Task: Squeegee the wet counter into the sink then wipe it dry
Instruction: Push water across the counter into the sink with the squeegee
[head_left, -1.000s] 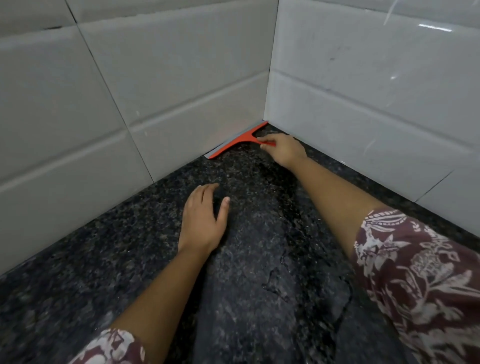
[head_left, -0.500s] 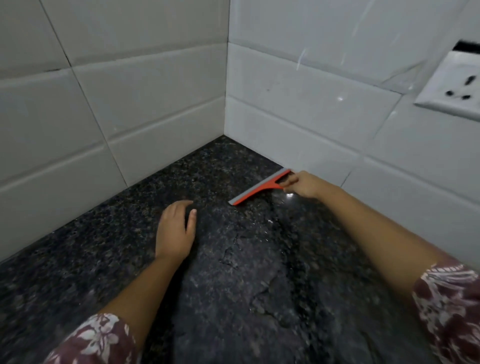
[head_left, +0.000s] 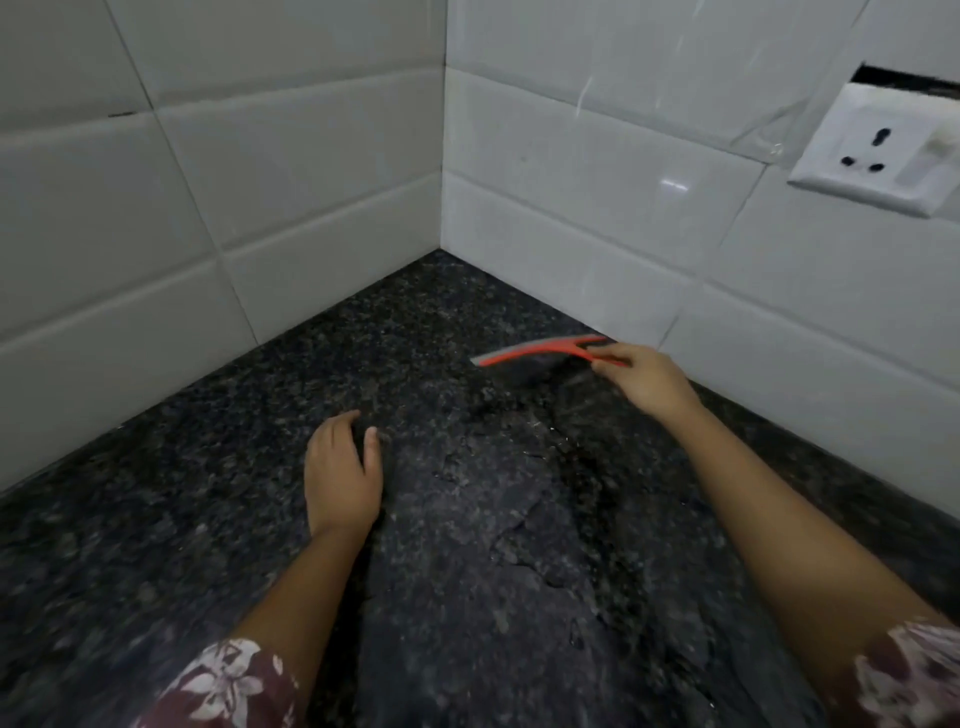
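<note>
Head view: right hand pinches the handle of the orange squeegee, fingers curled round it, blade pointing left, low over the dark speckled counter near the foot of the right-hand tiled wall; motion blur hides whether the blade touches the stone. Left hand rests palm-down on the counter, fingers loosely bent, holding nothing, well apart from the squeegee, with wet streaks on the stone between the two forearms. White socket plate sits on the right-hand wall, above and right of the gripping hand
</note>
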